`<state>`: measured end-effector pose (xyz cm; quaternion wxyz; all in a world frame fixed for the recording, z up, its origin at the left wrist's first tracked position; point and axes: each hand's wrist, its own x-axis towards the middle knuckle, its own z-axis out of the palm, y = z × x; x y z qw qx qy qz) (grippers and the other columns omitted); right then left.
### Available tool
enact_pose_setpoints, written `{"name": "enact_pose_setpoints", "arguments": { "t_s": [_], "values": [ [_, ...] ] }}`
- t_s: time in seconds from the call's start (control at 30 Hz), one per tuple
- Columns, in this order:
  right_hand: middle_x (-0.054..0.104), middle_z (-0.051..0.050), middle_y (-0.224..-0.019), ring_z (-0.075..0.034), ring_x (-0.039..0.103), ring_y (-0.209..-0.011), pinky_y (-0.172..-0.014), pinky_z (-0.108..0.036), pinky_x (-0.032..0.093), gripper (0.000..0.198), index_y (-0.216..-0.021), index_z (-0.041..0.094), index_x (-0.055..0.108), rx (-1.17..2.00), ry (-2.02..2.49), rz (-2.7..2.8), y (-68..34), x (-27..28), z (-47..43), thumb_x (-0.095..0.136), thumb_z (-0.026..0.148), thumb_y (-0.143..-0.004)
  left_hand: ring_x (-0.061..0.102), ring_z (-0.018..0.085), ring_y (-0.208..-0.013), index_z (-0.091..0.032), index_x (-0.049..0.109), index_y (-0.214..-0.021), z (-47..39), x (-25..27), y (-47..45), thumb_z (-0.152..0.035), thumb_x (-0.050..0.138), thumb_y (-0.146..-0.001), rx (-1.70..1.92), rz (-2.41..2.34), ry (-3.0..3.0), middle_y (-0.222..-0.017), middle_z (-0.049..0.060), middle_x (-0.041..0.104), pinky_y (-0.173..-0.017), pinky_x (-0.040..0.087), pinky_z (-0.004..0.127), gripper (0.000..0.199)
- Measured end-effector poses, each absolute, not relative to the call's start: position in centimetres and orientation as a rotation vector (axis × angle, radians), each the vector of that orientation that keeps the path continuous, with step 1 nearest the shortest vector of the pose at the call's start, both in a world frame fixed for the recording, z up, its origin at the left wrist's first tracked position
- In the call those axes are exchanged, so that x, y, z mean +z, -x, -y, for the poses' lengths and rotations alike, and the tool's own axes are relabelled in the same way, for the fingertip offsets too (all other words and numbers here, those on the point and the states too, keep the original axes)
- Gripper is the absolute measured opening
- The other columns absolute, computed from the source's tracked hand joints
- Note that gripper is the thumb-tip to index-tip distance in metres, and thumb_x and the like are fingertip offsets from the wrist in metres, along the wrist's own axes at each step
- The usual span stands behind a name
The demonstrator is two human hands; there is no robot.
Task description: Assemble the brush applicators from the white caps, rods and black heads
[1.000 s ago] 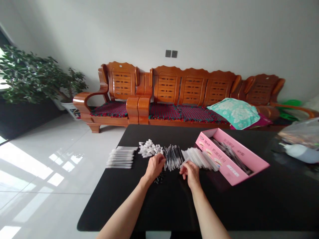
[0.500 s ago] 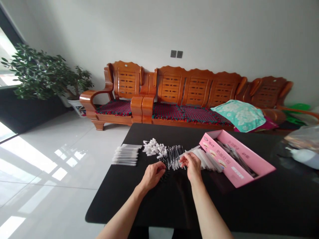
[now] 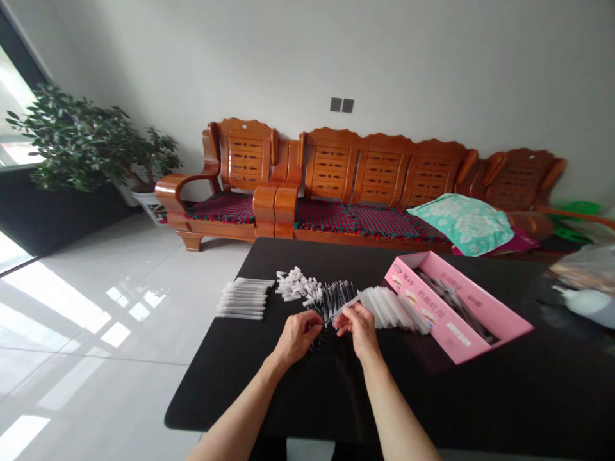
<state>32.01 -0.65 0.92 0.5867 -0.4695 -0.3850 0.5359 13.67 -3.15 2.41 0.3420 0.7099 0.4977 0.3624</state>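
My right hand [image 3: 358,325] pinches a slim translucent pen barrel [image 3: 346,306], held slanted above the black table. Close by on the left, my left hand [image 3: 300,333] has thumb and fingers pressed together at the barrel's lower end; whatever is in them is too small to make out. Small black pieces [image 3: 317,342] lie partly hidden beside the left fingers. Just beyond the hands is a bunch of dark-cored pen refills [image 3: 336,293]. White pen caps [image 3: 295,283] are heaped behind the left hand. A row of clear pen barrels [image 3: 391,307] lies right of the right hand.
Several white-capped pens [image 3: 243,299] lie in a row at the table's left edge. A pink box [image 3: 461,330] of dark slim pieces stands at right. Behind the black table [image 3: 230,390] is a wooden sofa [image 3: 331,166]. A plastic bag [image 3: 586,266] lies far right.
My right hand has moved left and slightly down, bringing the barrel closer to my left hand. The left hand has shifted only slightly to the right.
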Motion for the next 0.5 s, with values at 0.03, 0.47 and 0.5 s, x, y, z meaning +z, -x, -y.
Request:
{"name": "enact_pose_setpoints", "arguments": {
  "t_s": [0.03,0.47,0.5],
  "values": [
    [0.068,-0.003,-0.054,-0.018,0.065,-0.045,-0.033,-0.022,0.048,0.018,-0.073,0.016,0.061,1.280,1.098,0.895,-31.7,0.8,0.8,0.066,0.032,-0.069,0.054,0.012,-0.063,-0.018,0.069,-0.089,3.1,2.5,-13.9,-0.021,0.054,-0.083,0.958,-1.291,-1.828,-0.073,0.000,0.066,-0.060,0.039,0.021,0.017],
    [0.068,-0.001,-0.053,-0.018,0.065,-0.044,-0.036,-0.025,0.050,0.018,-0.072,0.017,0.062,1.449,0.968,0.630,-32.3,-1.3,1.3,0.070,0.029,-0.063,0.060,0.012,-0.063,-0.017,0.067,-0.105,1.1,1.6,-12.7,-0.019,0.052,-0.083,1.227,-1.442,-1.627,-0.078,0.001,0.069,-0.064,0.047,0.022,0.027],
    [0.067,-0.001,-0.052,-0.018,0.064,-0.044,-0.037,-0.025,0.051,0.018,-0.073,0.017,0.062,1.437,0.957,0.612,-32.7,-1.5,1.2,0.071,0.029,-0.062,0.061,0.012,-0.063,-0.017,0.067,-0.103,0.8,1.2,-12.0,-0.021,0.052,-0.084,1.257,-1.511,-1.594,-0.076,0.000,0.068,-0.064,0.047,0.022,0.025]
  ]
}}
